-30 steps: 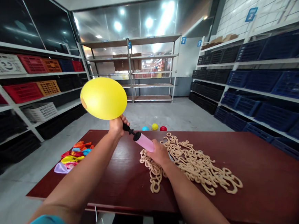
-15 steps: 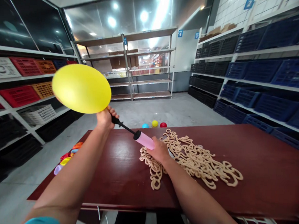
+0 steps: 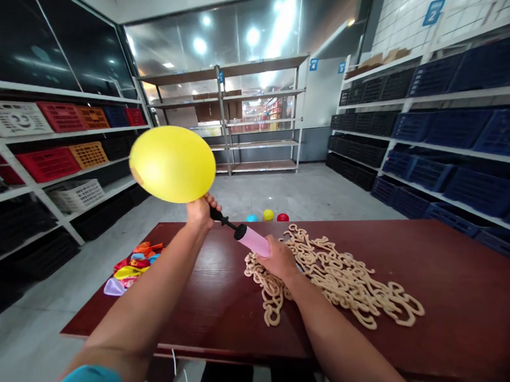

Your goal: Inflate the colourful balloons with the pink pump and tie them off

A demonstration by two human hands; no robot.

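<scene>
A yellow balloon (image 3: 172, 164), blown up large, sits at one end of a hand balloon pump (image 3: 253, 241) with a pink barrel and black rod. My left hand (image 3: 201, 211) is closed around the pump's black end, right under the balloon; the balloon's neck is hidden in the fingers. Wrapped round the pink barrel's other end is my right hand (image 3: 280, 258). The pump is held slantwise above the table, and a short piece of black rod shows between the hands. Beneath and beyond my right hand spreads a tangled heap of beige, curled rope-like pieces (image 3: 340, 277).
On the left of the dark red table (image 3: 210, 305) lie several uninflated balloons (image 3: 130, 270). Past the far edge are a blue ball-like thing (image 3: 251, 218), a yellow one (image 3: 268, 215) and a red one (image 3: 283, 217). Shelves with crates (image 3: 488, 192) line both sides.
My left hand has come closer to the pink barrel, so less black rod shows. The balloon has moved right in view, and the whole view has shifted slightly too.
</scene>
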